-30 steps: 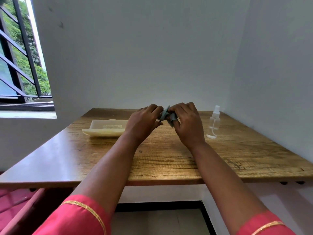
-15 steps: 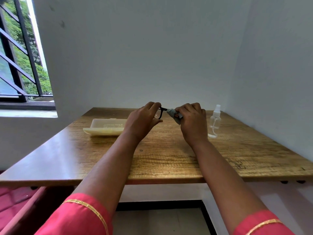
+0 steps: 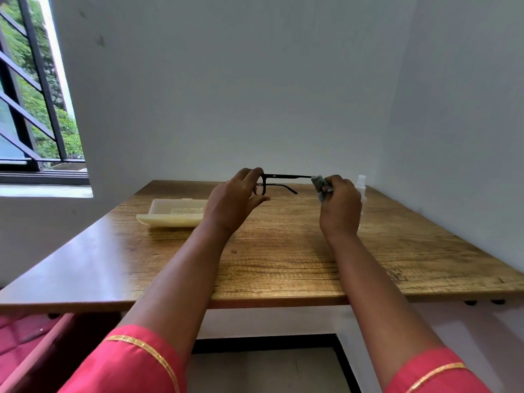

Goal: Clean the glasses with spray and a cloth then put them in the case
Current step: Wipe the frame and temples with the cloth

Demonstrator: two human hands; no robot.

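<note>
Black bars cross the window (image 3: 31, 109) at the upper left of the frame, green leaves behind them. Below and right of it, a pale case (image 3: 173, 215) lies open on the wooden table (image 3: 283, 265), left of centre — its right end hidden behind the left hand (image 3: 231, 205). That hand pinches the front of the glasses (image 3: 279, 181), fingers curled on top and thumb below, holding them in the air above the far part of the table. One black temple arm runs right from the front to the right hand (image 3: 340, 207), which grips a grey cloth (image 3: 319, 184) bunched round the arm's tip; the other temple arm hangs free just below. The spray bottle (image 3: 361, 188) stands just behind the right hand, near the right wall — only its cap and upper body show. Pink sleeves (image 3: 136, 364) with gold trim fill the lower corners. White walls meet behind the table at the right of the frame.
</note>
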